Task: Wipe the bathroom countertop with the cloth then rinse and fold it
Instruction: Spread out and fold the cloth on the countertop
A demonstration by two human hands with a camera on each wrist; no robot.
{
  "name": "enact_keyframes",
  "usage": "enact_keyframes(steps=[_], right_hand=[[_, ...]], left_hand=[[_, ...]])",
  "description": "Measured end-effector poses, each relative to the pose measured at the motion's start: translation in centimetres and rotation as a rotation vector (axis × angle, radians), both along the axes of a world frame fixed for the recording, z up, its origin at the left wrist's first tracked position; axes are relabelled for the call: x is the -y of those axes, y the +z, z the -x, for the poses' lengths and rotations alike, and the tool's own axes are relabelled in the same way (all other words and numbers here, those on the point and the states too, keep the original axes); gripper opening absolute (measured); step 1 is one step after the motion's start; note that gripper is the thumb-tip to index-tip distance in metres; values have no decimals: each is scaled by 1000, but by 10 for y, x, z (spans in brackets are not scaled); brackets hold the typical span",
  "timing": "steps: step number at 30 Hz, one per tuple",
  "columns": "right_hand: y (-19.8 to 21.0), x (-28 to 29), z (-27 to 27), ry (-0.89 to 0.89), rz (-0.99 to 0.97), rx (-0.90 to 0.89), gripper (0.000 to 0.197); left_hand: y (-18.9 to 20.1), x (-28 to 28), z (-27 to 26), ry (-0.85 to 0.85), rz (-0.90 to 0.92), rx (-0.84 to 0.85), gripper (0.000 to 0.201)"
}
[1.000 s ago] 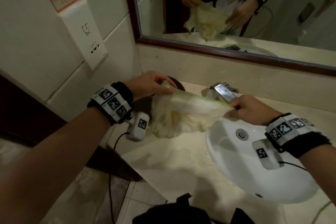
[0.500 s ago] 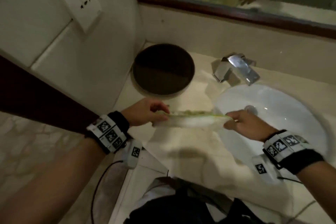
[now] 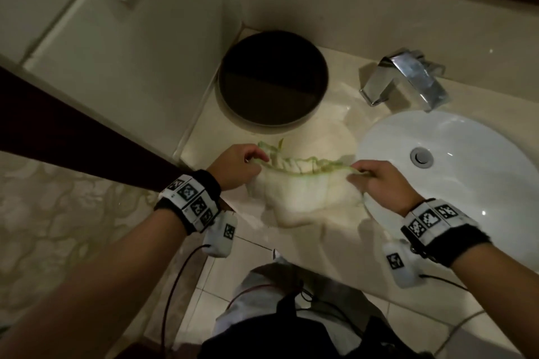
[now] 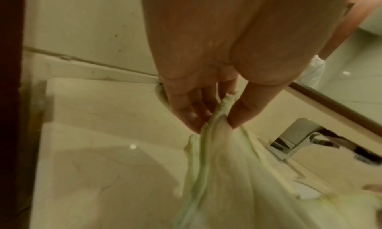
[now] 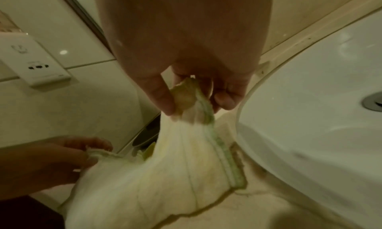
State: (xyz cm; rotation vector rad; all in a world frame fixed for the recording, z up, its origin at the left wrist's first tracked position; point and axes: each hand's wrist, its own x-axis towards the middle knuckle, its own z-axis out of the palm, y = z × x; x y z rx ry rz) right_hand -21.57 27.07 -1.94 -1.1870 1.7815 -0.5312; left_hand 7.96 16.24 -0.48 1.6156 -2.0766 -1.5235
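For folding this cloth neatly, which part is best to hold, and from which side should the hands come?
Probably the green-trimmed top edge of the cloth, pinched at its two end corners from above, as the left hand and right hand do now. That hem is stretched between them while the rest hangs limp toward the countertop, so corner grips keep it spread for a fold.

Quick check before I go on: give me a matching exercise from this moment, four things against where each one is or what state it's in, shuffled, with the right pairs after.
Things:
1. cloth
2. faucet
3. round dark tray
4. sink

Places or states:
A. in the back corner of the countertop, next to the wall
B. white basin, drain in its middle
C. stretched between the left hand and the right hand, each pinching an end of its green-trimmed edge
D. chrome, behind the basin's rim

Pairs: 1-C, 2-D, 3-A, 4-B
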Motion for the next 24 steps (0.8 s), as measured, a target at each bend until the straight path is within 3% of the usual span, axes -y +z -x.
enact_keyframes(steps=[4,7,9,11,17,24], right_hand=[[0,29,-14,10,-54,-122,10],[-1,40,-24,247,-19,-247,10],[-5,45,-28,415,58,-294,15],[-3,47,-31,472,23,-299,17],[2,52,-29,401,-122,-386,11],[13,45,17,311,-143,-371,22]], left_hand=[[-9,13,11,55,142,62,24],[-15,14,17,54,254,112,23],[-17,15,21,-35,324,141,18],[-19,16,24,-135,333,175,15],[-25,23,23,-342,307,337,18],[-29,21,26,-313,358,382,21]])
